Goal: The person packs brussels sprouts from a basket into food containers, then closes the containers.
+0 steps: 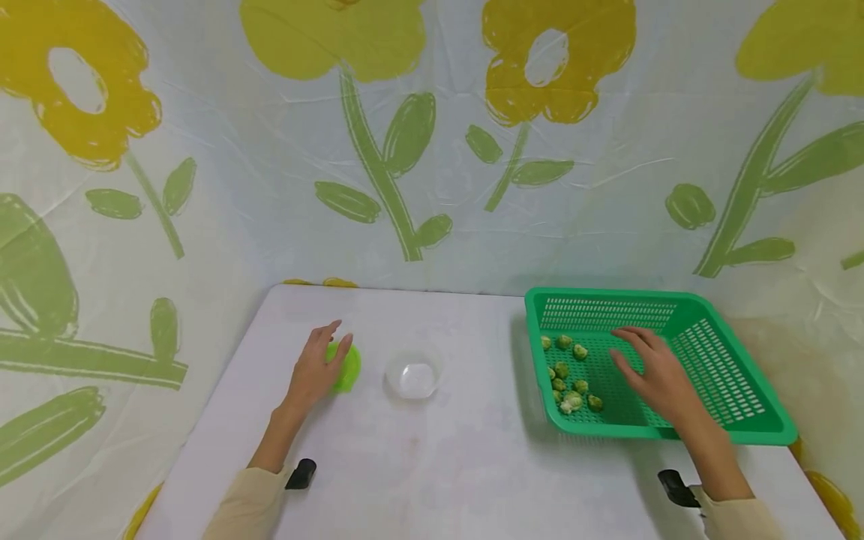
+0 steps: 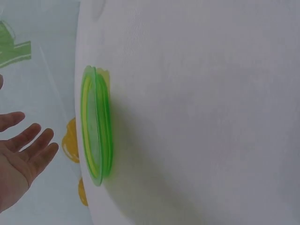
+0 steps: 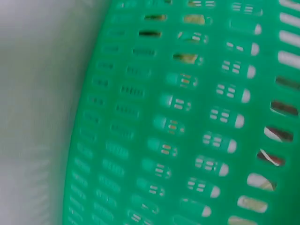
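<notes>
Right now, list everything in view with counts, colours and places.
Basket: one, green, table's right side
Brussels sprouts: about ten, pale green, basket's left part
Bowl: one, clear, mid-table
Lid-like disc: one, bright green, left of the bowl
Table: one, white, underneath
Backdrop: one, white with yellow-and-green flowers, behind the table
Wrist devices: two, black, one per wrist
Sleeves: two, beige, on the forearms
Left hand: one, bare, by the disc
Right hand: one, bare, over the basket

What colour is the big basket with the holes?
The basket is green, best seen in the head view.
</notes>
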`<state>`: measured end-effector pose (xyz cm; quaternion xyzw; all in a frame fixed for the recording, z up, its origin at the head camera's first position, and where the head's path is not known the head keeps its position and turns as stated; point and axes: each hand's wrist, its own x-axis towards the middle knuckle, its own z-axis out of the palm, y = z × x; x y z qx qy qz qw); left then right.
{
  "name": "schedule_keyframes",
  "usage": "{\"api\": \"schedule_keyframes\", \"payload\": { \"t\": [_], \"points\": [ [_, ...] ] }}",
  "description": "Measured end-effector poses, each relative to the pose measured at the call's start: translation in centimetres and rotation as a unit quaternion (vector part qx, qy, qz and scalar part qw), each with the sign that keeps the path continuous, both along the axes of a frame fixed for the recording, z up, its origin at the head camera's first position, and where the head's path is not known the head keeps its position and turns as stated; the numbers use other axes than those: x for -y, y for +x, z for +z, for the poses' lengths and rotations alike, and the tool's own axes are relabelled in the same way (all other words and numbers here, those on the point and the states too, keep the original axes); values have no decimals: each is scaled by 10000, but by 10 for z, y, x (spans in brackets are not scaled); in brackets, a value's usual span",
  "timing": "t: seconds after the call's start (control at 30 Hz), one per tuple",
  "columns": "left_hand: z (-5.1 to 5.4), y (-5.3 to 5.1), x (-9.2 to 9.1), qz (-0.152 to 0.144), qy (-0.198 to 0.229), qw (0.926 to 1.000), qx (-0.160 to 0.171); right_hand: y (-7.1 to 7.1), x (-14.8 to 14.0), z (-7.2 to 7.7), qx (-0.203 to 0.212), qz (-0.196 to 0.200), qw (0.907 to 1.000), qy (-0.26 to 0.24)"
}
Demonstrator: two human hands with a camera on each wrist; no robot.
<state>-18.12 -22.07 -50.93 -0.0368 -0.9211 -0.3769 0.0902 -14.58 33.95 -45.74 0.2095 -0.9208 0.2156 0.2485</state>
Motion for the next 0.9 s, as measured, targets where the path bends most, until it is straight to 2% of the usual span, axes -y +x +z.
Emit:
{"api": "schedule_keyframes", "payload": {
  "t": [0.2, 0.43, 0.6, 0.9],
  "points": [
    [-1, 0, -16, -260, 467, 9986, -43, 3, 10, -3, 201, 117, 9997, 4],
    [-1, 6, -29, -543, 1293, 9901, -23, 5, 21, -6, 307, 463, 9983, 172],
    [-4, 7, -40, -694, 1472, 9866, 77, 6, 26, -8, 294, 799, 9963, 145],
    [-3, 13, -55, -901, 1837, 9779, 424, 6, 31, -9, 836, 1272, 9882, 193]
  ]
}}
